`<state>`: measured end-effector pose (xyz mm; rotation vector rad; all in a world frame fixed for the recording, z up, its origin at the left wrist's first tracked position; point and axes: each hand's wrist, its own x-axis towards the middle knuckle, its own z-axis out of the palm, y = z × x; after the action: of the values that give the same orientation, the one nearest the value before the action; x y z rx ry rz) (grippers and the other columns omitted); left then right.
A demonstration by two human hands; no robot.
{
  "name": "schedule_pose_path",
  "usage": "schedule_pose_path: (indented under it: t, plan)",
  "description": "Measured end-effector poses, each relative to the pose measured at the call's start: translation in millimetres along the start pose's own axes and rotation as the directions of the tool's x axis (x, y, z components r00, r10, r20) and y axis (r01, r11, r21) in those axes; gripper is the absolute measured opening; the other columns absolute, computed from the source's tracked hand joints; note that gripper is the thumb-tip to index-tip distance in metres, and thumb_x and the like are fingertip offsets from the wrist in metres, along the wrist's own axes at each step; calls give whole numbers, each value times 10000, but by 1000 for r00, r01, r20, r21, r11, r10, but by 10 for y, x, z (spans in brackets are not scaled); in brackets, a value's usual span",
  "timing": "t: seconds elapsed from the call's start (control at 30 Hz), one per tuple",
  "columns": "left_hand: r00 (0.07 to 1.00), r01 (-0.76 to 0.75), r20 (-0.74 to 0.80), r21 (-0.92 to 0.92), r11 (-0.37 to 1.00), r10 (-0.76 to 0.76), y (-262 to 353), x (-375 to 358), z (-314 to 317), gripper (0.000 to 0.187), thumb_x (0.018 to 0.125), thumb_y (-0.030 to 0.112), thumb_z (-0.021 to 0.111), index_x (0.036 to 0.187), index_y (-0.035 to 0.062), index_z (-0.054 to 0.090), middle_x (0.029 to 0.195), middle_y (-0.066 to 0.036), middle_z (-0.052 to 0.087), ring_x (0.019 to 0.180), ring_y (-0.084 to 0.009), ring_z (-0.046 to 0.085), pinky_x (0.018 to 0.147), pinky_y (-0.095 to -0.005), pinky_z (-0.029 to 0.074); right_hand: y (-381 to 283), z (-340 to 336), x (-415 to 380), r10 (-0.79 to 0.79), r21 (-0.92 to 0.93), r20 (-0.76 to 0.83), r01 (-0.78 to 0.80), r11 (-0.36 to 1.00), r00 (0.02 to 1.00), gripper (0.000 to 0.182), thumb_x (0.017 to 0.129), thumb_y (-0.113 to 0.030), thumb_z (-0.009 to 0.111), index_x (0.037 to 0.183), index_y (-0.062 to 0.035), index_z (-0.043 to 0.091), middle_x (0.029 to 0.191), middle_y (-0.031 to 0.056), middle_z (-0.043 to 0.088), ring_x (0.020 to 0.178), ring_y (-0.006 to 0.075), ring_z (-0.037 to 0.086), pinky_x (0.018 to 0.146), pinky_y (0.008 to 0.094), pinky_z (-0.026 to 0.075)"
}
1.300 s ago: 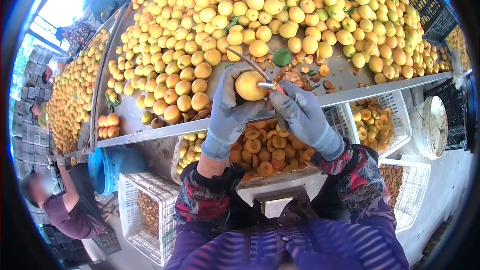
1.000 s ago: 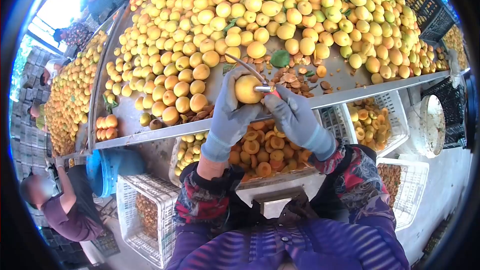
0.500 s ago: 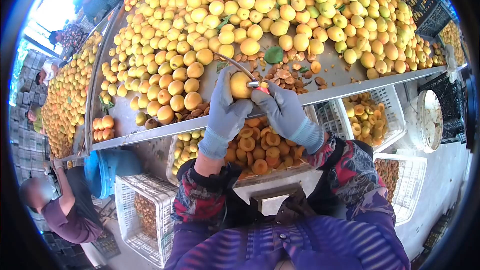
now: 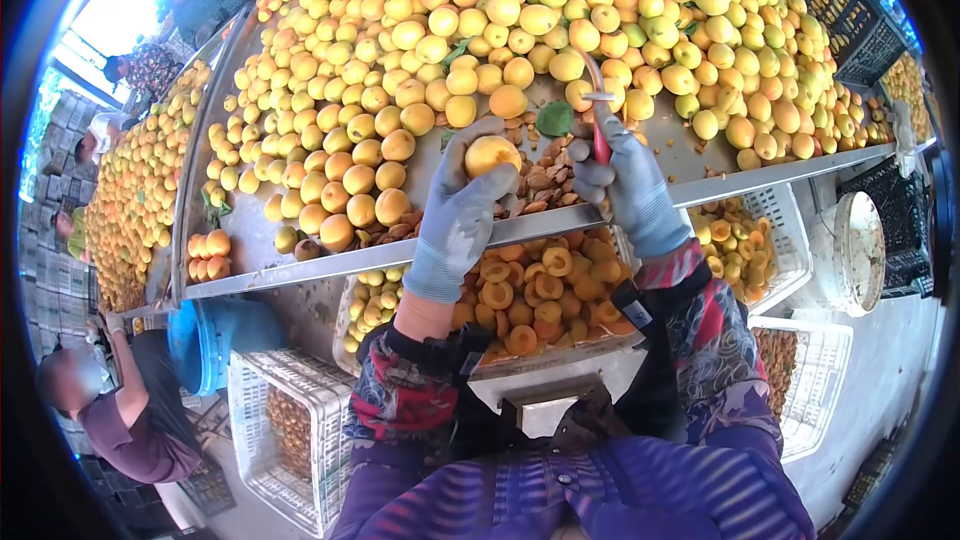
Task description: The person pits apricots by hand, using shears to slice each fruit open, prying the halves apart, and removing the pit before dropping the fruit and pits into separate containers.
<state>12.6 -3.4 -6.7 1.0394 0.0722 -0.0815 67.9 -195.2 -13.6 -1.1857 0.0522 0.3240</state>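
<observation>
Over the table [image 4: 690, 155], the left hand [image 4: 462, 202] grips an apricot [image 4: 492, 154]; the right hand [image 4: 622, 178], apart, clasps a red-handled pitting tool [image 4: 598, 125].

The table [image 4: 690, 155] is dull, smooth sheet metal. The gloves [image 4: 455, 215] are matt grey knit cloth. The crates [image 4: 262, 410] are white latticed plastic.

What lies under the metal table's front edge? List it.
Under the table edge sits a white crate of halved apricots, with another crate of fruit to its right. The left hand and the table cover parts of them.
</observation>
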Motion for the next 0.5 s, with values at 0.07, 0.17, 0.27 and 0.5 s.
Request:
schedule_pose_path:
  t: [0.07, 0.17, 0.27, 0.5]
  plan:
    - [989, -128, 69, -44, 991, 131, 2, 18, -22, 462, 799, -50, 614, 1230, 40, 474, 1068, -47, 544, 922, -116, 566, 766, -228, 500, 53, -192, 136, 120, 621, 395, -361, 696, 911, 377, 948, -412, 508, 939, -36, 540, 688, 46, 559, 427, 73, 437, 347, 216, 340]
    - [980, -179, 89, -20, 984, 180, -3, 2, 5, 494, 789, -69, 602, 1256, 18, 466, 1118, -54, 542, 971, -125, 561, 803, -231, 495, 26, 5, -22, 75, 315, 238, -151, 937, 968, 385, 945, -414, 498, 928, -31, 534, 661, 40, 562, 378, 74, 409, 335, 204, 323]
    - [948, -281, 158, 16, 960, 275, 39, -13, 30, 550, 781, -72, 609, 1302, 1, 445, 1171, -61, 531, 1023, -126, 547, 867, -238, 470, -28, 172, -152, -111, -129, 79, 120, 984, 991, 392, 945, -427, 494, 917, -38, 533, 602, 32, 542, 359, 78, 407, 343, 195, 308]
    - [950, -259, 164, -54, 964, 265, 57, -23, -53, 622, 830, 80, 646, 1365, -53, 357, 1158, -78, 559, 1010, -142, 564, 863, -285, 477, -3, 316, -463, -173, -200, 306, 241, 950, 936, 292, 963, -324, 524, 871, -47, 527, 576, -44, 446, 466, 26, 408, 438, 191, 328]
